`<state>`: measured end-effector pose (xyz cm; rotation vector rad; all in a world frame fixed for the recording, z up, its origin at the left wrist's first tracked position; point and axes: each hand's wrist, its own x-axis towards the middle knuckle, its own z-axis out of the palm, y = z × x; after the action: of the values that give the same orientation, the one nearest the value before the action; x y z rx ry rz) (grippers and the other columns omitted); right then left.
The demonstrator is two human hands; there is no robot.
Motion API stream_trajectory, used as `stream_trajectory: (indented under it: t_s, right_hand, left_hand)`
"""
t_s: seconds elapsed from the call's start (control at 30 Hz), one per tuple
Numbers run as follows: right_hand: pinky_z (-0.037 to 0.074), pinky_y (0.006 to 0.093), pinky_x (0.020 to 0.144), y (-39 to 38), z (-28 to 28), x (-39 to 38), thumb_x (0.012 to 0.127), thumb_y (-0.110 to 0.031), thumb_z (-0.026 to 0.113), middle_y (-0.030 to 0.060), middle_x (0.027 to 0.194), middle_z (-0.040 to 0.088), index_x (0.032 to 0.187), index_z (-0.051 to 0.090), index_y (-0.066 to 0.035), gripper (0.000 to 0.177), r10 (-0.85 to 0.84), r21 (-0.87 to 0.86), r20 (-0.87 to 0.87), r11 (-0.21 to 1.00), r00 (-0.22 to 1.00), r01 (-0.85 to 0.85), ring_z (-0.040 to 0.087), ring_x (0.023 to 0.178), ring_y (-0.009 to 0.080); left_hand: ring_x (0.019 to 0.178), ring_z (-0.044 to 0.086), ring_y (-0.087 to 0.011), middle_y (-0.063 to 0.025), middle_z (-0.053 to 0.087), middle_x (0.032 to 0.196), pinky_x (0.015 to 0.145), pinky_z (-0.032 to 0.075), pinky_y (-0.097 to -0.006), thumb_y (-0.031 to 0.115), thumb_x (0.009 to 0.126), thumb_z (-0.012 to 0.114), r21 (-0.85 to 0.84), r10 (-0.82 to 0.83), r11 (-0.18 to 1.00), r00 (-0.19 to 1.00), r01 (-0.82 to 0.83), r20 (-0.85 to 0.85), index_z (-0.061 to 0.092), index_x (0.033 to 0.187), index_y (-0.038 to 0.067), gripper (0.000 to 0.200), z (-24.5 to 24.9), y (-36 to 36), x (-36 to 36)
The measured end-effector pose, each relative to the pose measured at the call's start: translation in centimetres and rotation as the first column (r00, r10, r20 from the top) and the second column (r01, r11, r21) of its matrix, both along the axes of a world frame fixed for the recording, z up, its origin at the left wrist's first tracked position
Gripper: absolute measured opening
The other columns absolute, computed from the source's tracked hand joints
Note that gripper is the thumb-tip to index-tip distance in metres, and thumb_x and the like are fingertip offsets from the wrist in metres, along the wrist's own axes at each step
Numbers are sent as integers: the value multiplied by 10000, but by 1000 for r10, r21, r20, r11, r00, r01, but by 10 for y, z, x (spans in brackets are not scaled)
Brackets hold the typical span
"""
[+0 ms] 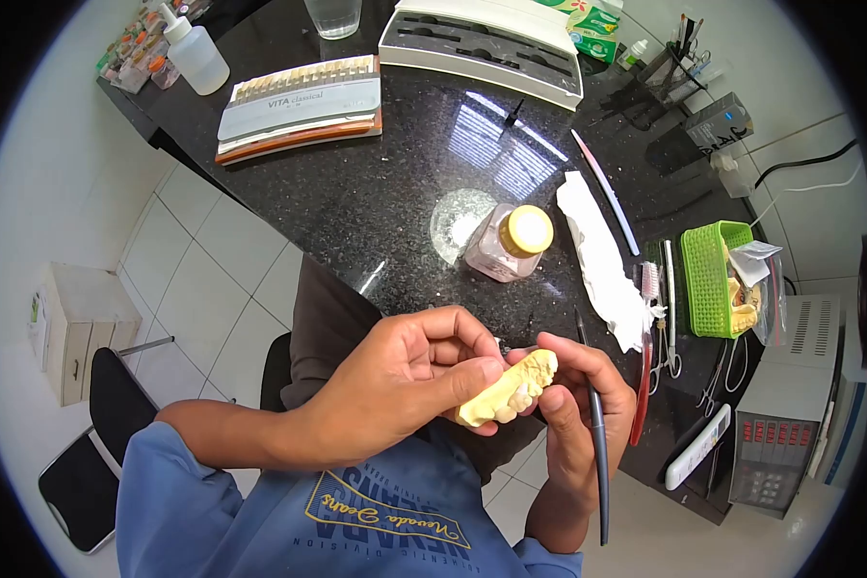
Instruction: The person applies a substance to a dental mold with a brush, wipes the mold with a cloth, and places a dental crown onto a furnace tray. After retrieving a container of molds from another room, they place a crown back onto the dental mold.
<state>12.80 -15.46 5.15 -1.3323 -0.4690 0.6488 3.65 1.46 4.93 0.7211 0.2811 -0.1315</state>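
A yellow dental model [507, 389] with a row of teeth, one of them whiter, is held in front of my chest. My left hand [424, 371] is closed on it, thumb along its near side. On its other end, the fingers of my right hand [592, 405] touch it or lie close to it. A slender dark tool like a fine brush [600, 462] is also gripped in my right hand, its thin end pointing to the table. Just beyond my hands stands a square jar with a yellow lid [530, 231].
On the black table [356, 207] lie a shade guide [303, 101], a long white case [482, 48], crumpled tissue [597, 255], a toothbrush [648, 318] and a pink-blue handled tool [607, 193]. A green basket [708, 279] and a grey device [788, 405] stand right. A squeeze bottle [197, 63] is far left.
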Motion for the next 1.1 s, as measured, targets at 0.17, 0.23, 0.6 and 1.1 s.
stream_trajectory:
  t_s: [0.17, 0.23, 0.6, 1.1]
  right_hand:
    - [547, 314, 819, 1, -7, -3, 857, -76, 679, 192, 1038, 661, 1174, 577, 67, 362, -50, 80, 12, 996, 999, 48, 656, 937, 205]
    - [540, 318, 837, 0, -7, -4, 856, -69, 678, 192, 1035, 658, 1158, 584, 68, 345, -57, 82, 26, 995, 998, 55, 656, 940, 217]
    - [536, 332, 854, 0, -17, -10, 855, -43, 672, 207, 1031, 635, 1077, 570, 57, 264, -203, 215, 164, 962, 965, 165, 645, 984, 249]
    - [532, 324, 840, 0, -23, -7, 843, -27, 680, 224, 1035, 625, 1080, 564, 51, 275, -221, 231, 220, 958, 950, 170, 637, 992, 255]
  left_hand:
    - [877, 646, -158, -131, 626, 992, 721, 565, -280, 174, 942, 585, 113, -61, 992, 998, 63, -20, 535, 1018, -33, 226, 4, 3, 6]
    - [851, 647, -116, -108, 632, 958, 712, 575, -238, 147, 938, 588, 129, -70, 989, 997, 74, -39, 556, 1006, -59, 219, 6, 4, 9]
    - [923, 640, -208, -154, 615, 1012, 772, 542, -312, 148, 856, 695, 666, 142, 614, 890, -423, 434, 586, 1007, -35, 261, -5, -2, 4]
    - [895, 649, -259, -124, 642, 955, 744, 565, -328, 33, 648, 830, 709, -24, 183, 718, -681, 696, 680, 908, 21, 301, -14, -14, 12]
